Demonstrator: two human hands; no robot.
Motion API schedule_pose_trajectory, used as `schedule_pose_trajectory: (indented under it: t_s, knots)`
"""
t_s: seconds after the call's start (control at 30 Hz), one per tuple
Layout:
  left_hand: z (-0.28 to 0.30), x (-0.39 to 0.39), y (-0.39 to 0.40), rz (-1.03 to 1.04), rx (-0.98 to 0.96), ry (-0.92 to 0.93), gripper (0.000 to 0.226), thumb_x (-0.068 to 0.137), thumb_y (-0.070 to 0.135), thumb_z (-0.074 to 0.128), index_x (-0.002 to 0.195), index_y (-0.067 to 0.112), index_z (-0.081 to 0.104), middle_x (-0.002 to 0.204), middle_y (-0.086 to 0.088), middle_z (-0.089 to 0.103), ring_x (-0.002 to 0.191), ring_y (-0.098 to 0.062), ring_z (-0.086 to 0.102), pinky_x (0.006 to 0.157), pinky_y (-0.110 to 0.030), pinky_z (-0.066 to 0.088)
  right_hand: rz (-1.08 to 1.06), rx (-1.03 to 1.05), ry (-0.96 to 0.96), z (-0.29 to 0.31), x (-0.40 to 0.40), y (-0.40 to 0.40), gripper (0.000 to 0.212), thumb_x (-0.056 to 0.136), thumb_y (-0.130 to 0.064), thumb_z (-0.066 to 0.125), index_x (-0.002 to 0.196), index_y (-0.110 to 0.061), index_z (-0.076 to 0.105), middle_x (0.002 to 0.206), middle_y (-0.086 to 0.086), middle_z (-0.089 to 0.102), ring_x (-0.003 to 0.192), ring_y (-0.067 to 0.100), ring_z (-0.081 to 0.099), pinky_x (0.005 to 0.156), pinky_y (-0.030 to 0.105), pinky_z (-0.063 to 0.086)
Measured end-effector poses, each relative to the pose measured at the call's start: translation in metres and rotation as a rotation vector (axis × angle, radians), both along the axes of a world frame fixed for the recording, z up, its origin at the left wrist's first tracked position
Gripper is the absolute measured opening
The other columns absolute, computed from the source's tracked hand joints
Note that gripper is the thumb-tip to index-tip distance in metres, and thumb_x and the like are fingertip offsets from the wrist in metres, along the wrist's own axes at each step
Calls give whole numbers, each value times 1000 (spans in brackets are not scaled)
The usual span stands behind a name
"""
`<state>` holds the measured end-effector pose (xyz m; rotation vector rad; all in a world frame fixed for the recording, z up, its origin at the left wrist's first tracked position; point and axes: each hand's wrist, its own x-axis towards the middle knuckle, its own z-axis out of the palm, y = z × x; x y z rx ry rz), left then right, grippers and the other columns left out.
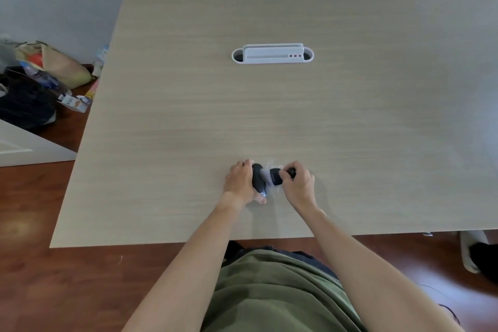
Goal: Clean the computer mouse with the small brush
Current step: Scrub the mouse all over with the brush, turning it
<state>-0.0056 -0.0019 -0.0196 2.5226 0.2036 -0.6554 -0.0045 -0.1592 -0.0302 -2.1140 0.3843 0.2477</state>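
A black computer mouse point(258, 179) lies near the front middle of the light wooden table point(269, 110), and my left hand point(241, 183) grips it from the left side. My right hand point(297, 184) is closed around a small black brush point(276, 176). The brush's pale bristles point(265, 175) touch the mouse's right side and look blurred. Fingers hide much of the mouse and the brush handle.
A white socket box point(272, 54) is set into the table's middle, farther back. Bags and bottles point(43, 81) sit on the floor at the left. The table's front edge runs just above my green shirt point(272, 291).
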Motion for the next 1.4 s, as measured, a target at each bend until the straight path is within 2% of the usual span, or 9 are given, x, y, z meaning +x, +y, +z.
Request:
schedule_pose_trajectory:
  t_s: [0.13, 0.3, 0.5, 0.7, 0.83, 1.0, 1.2, 1.27, 1.4]
  knots:
    - [-1, 0, -1, 0, -6, 2, 102, 47, 33, 96, 133, 15, 44, 128, -4, 51, 121, -27, 47, 97, -38, 45, -56, 34, -111, 7, -1, -3, 6, 88, -5, 58, 82, -5, 60, 69, -4, 57, 65, 10, 50, 55, 11, 38]
    - [-1, 1, -1, -21, -12, -2, 104, 45, 29, 96, 134, 12, 44, 130, -4, 53, 122, -26, 48, 97, -37, 45, 132, 61, 29, 5, 0, 1, 5, 85, -8, 63, 80, -8, 65, 69, -6, 59, 64, 8, 51, 56, 18, 38]
    - [0, 1, 0, -22, -12, 12, 100, 42, 29, 95, 128, 16, 47, 124, 0, 57, 118, -26, 52, 91, -39, 48, -74, -6, -39, 12, 10, 4, 8, 91, -13, 57, 88, -8, 61, 74, -6, 58, 69, 5, 52, 56, 18, 38]
    - [3, 1, -2, 20, -52, 22, 119, 46, 24, 95, 141, 12, 26, 124, -7, 58, 119, -30, 51, 92, -41, 50, 92, 57, 57, 18, 25, 15, 10, 86, -16, 64, 84, -7, 67, 70, -5, 60, 64, 12, 54, 60, 25, 44]
    - [3, 0, -1, 10, -39, 47, 121, 49, 25, 94, 146, 11, 22, 131, -7, 53, 124, -30, 47, 96, -42, 48, -19, -31, 13, 21, 31, 20, 10, 87, -19, 62, 85, -9, 63, 70, -8, 57, 68, 8, 50, 63, 31, 45]
    - [2, 0, 1, 10, -46, 47, 94, 49, 27, 93, 126, 10, 41, 119, -4, 57, 115, -26, 52, 92, -38, 49, 5, 140, 2, 30, 26, 26, 7, 82, -14, 62, 77, -9, 64, 64, -4, 58, 58, 13, 52, 53, 21, 39]
    - [2, -4, 2, 50, -99, 17, 122, 46, 24, 95, 146, 13, 25, 127, -9, 56, 118, -30, 52, 95, -43, 49, 90, 15, 96, 15, 10, 6, 6, 84, -14, 63, 80, -10, 63, 69, -4, 59, 64, 14, 53, 56, 25, 40]
    - [3, -4, 2, 30, -89, 11, 122, 47, 25, 95, 147, 12, 25, 128, -9, 56, 119, -31, 51, 95, -43, 49, 35, -34, 42, 15, 6, 0, 6, 86, -13, 61, 81, -9, 62, 71, -5, 59, 70, 14, 53, 58, 26, 41]
    - [4, -5, 3, 2, -60, -23, 112, 48, 29, 94, 141, 12, 34, 126, -7, 58, 117, -29, 54, 93, -41, 49, 90, 50, 32, 19, -7, -8, 7, 83, -9, 61, 76, -10, 60, 66, -1, 59, 59, 16, 50, 55, 26, 40]
